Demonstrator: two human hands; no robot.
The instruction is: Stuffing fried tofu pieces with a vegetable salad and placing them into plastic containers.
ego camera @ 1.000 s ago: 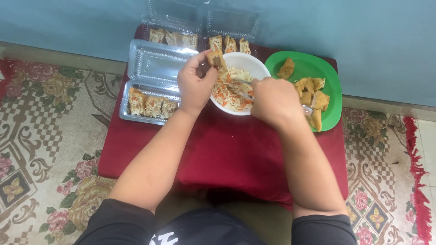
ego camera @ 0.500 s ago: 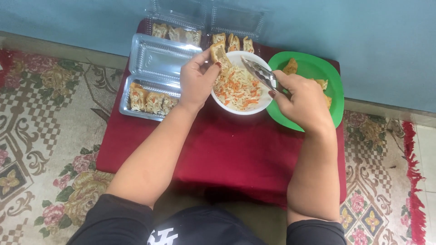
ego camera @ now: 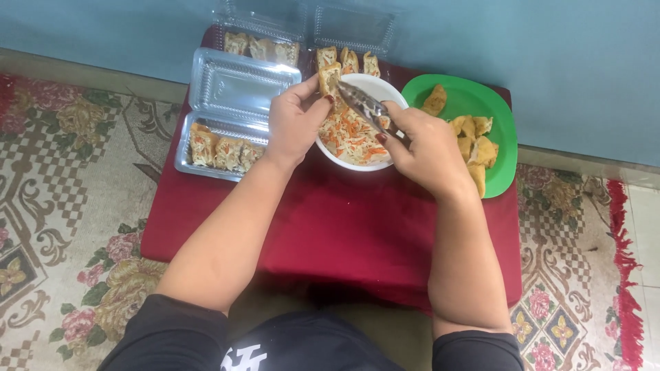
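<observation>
Red cloth covers the low table, patterned carpet around it, blue wall at twelve o'clock. Left hand pinches a stuffed tofu piece above the white bowl of shredded vegetables. Right hand grips metal tongs, tips at the tofu. One green plate at two o'clock; three clear plastic containers from ten to twelve.

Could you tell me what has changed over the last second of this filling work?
The right hand lifted the metal tongs out of the shredded vegetable filling in the white round bowl, carrying their tips up to the fried tofu piece held in the left hand. Both hands kept their grip; the clear plastic trays and green round plate stayed put.
</observation>
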